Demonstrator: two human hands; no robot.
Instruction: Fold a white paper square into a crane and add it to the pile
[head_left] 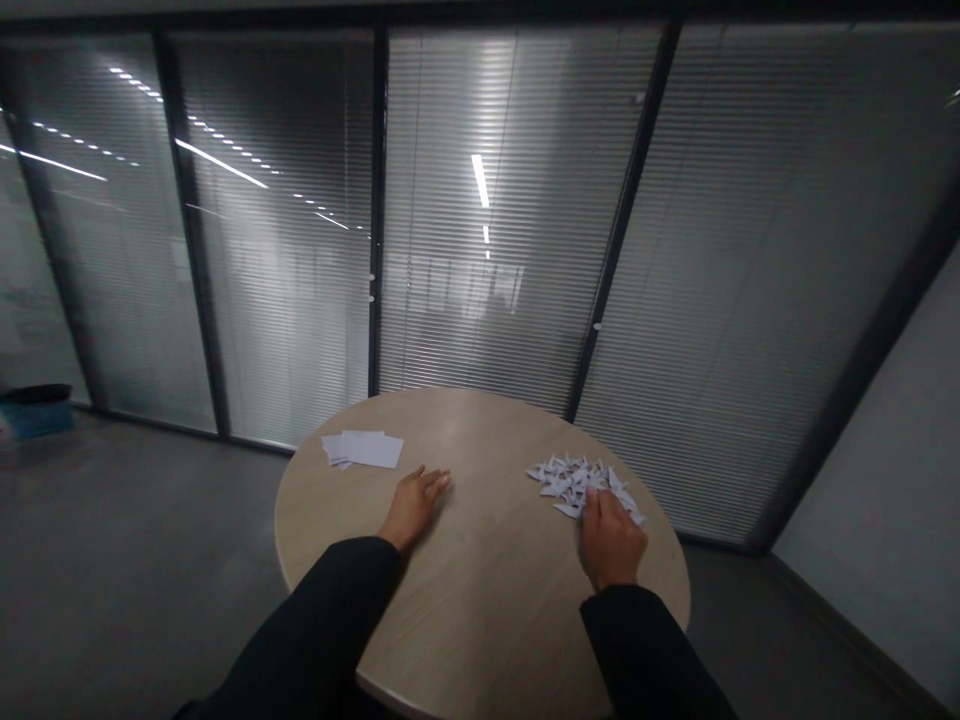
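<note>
Round table (480, 560), pale wood-grain top. At its far right edge: heap of small folded white paper pieces (571, 482), loose and overlapping. At its far left edge: stack of white paper sheets (364, 449), slightly fanned. Right hand (611, 540), at the heap's near side, fingers bent down onto the pieces; whether they grip any, cannot tell. Left hand (411, 510), palm down on the tabletop, fingers open and holding nothing, nearest the sheets but apart from them.

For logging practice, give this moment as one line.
left hand: on round table | right hand: on folded paper pile | paper sheets: stacked
</note>
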